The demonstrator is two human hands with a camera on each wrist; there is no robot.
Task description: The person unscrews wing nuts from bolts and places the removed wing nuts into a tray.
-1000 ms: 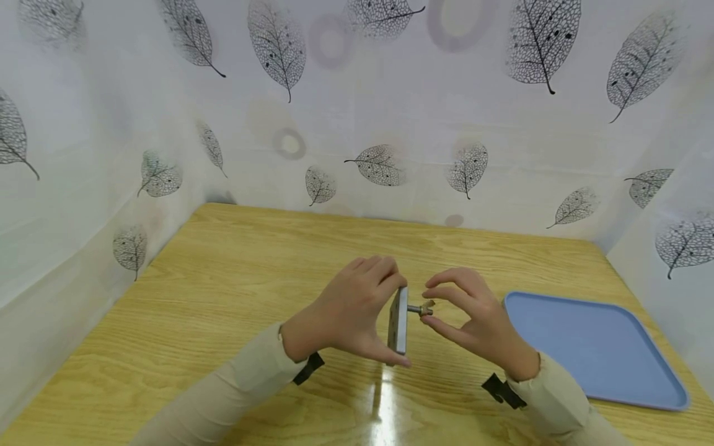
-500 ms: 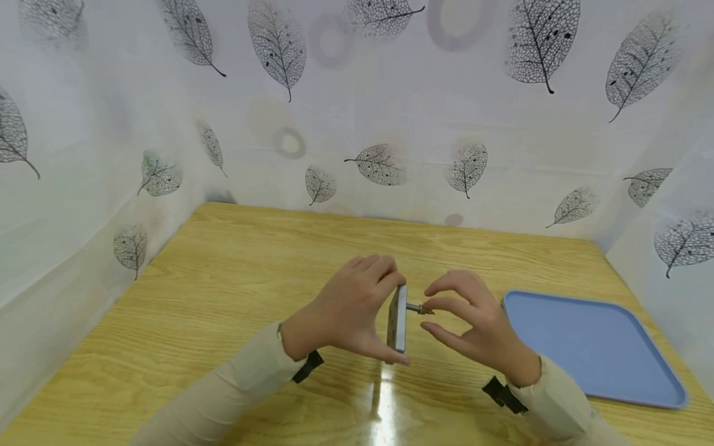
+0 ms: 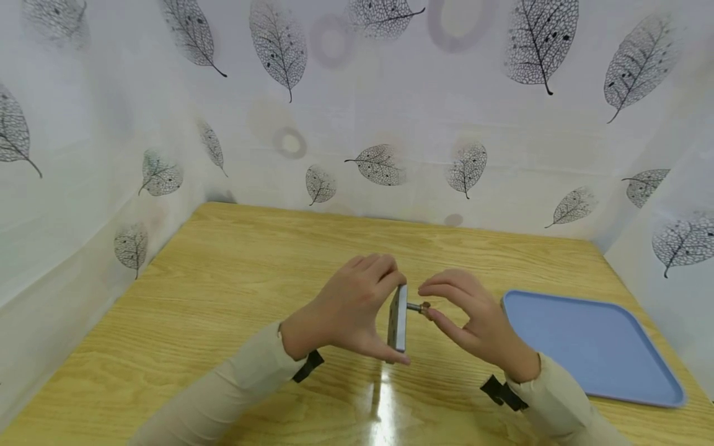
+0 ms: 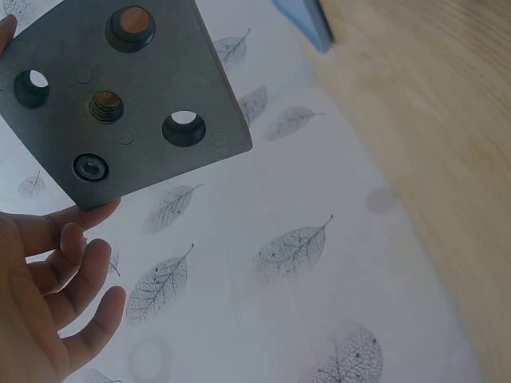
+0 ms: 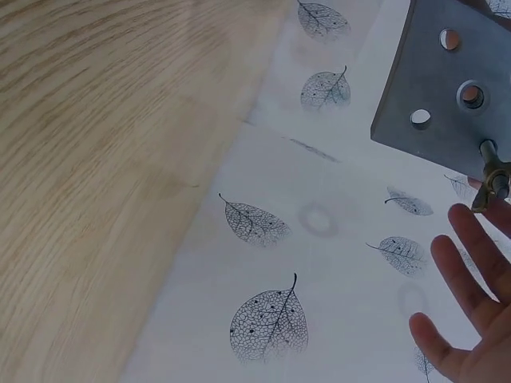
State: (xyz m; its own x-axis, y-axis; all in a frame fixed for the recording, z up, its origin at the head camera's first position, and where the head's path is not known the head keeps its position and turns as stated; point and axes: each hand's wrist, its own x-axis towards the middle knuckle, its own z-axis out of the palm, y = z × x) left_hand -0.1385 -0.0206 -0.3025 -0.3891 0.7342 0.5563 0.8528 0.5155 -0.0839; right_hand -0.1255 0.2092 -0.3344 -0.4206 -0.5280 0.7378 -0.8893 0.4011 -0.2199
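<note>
The left hand [image 3: 348,303] holds the grey plate [image 3: 398,319] on its edge, over the near part of the table [image 3: 251,260]. Its fingers bend over the far edge and its thumb lies along the near edge, so it is spread wide but has a grip. This hand and the plate have stayed where they were half a second ago.

A bolt [image 3: 413,307] sticks out of the plate on the right. Its round head [image 4: 90,167] sits in one corner of the left face, among the holes. A nut [image 3: 424,308] with wings is on the bolt, well apart from the plate. The wings look turned from how they were.

The right hand [image 3: 476,313] has changed the most. Half a second ago its thumb was below the nut and apart from it. Now the thumb tip is up and touches the nut. The fingers are bent and reach a bit more to the left, over the top. The hand is half open, and I cannot tell if it pinches the nut.

The blue tray [image 3: 594,350] stays on the right of the table. On the far side hangs a white cloth [image 3: 368,93] with dark leaves on it.
</note>
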